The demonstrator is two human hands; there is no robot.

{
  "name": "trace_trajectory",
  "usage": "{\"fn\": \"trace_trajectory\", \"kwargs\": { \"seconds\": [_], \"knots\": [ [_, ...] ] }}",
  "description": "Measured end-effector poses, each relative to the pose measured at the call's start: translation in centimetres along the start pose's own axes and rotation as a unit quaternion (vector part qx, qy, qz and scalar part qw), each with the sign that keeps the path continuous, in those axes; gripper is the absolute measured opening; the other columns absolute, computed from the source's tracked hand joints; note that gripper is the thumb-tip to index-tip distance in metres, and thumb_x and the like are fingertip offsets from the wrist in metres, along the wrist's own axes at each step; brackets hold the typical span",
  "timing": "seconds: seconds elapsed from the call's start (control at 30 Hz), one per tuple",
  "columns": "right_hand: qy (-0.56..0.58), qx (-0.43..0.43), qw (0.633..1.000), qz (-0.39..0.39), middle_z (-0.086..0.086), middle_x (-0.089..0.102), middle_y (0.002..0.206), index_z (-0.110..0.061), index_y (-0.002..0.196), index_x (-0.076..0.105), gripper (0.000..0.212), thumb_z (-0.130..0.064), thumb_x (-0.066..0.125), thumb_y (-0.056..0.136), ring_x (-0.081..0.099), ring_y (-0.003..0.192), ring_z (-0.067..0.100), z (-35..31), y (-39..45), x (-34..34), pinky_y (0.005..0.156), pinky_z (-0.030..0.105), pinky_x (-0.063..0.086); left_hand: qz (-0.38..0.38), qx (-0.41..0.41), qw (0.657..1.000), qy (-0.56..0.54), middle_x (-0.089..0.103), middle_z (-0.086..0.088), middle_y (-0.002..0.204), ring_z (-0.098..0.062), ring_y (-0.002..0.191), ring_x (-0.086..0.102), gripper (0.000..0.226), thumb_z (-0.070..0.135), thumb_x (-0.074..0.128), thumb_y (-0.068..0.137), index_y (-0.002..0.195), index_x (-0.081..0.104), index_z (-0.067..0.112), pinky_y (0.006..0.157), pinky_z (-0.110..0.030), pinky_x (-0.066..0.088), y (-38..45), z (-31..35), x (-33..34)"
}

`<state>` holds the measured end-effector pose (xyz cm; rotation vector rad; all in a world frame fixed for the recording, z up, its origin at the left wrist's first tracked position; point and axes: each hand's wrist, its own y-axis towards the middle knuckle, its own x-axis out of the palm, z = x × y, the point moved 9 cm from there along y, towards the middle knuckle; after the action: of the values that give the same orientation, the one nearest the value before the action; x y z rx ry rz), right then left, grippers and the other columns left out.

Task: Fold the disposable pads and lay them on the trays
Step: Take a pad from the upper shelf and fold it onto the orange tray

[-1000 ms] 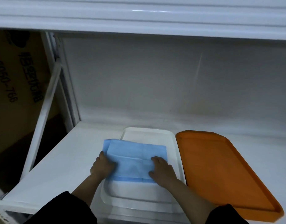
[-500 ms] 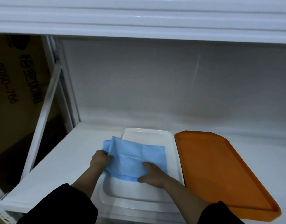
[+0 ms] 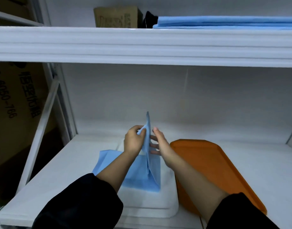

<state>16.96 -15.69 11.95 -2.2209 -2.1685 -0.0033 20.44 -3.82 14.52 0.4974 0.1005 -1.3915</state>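
A blue disposable pad lies partly on the white tray on the lower shelf, with one edge spilling over the tray's left side. Its middle is lifted into an upright fold. My left hand pinches the top of that raised fold. My right hand is flat against the fold's right face, fingers straight. An orange tray with nothing on it sits right beside the white one.
A stack of blue pads lies on the upper shelf, next to a brown cardboard box. The upper shelf's white front edge hangs above my hands. A shelf upright and brace stand at left, cardboard behind them.
Both hands rose from pressing the pad flat on the white tray and now hold part of it upright. The camera tilted up, and the upper shelf came into view.
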Motion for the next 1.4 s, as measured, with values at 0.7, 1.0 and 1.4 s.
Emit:
{"fn": "trace_trajectory", "kwargs": {
  "seconds": [0.7,1.0,1.4],
  "knots": [
    [-0.196,0.021,0.943,0.268,0.016,0.055,0.129,-0.008,0.141,0.036,0.060,0.006,0.045,0.083,0.056,0.112,0.033,5.8,-4.7,-24.8,0.095,0.048,0.047,-0.327,-0.140,0.931,0.082,0.020,-0.008,0.157,-0.026,0.142,0.025,0.055,0.028,0.034,0.101,0.151,0.016,0.016,0.112,-0.033,0.024,-8.9,-3.3,14.3],
    [-0.258,0.138,0.931,0.219,0.011,0.042,0.110,-0.007,0.143,0.035,0.057,0.008,0.039,0.088,0.040,0.070,0.005,13.5,-4.5,-26.6,0.058,0.014,0.030,-0.355,-0.179,0.889,0.225,0.023,-0.013,0.152,-0.028,0.139,0.028,0.059,0.032,0.043,0.096,0.150,0.020,0.019,0.114,-0.034,0.026,-10.5,-10.3,14.8],
    [-0.436,0.216,0.858,0.167,0.018,0.032,0.145,-0.011,0.143,0.030,0.056,-0.020,0.051,0.092,0.041,0.127,0.032,16.1,-4.7,-27.7,0.104,0.036,0.038,-0.309,-0.201,0.923,0.113,0.055,-0.008,0.121,-0.020,0.105,0.051,0.026,0.021,0.042,0.098,0.114,0.060,0.009,0.088,-0.026,0.039,-9.4,-10.4,16.4]
  ]
}}
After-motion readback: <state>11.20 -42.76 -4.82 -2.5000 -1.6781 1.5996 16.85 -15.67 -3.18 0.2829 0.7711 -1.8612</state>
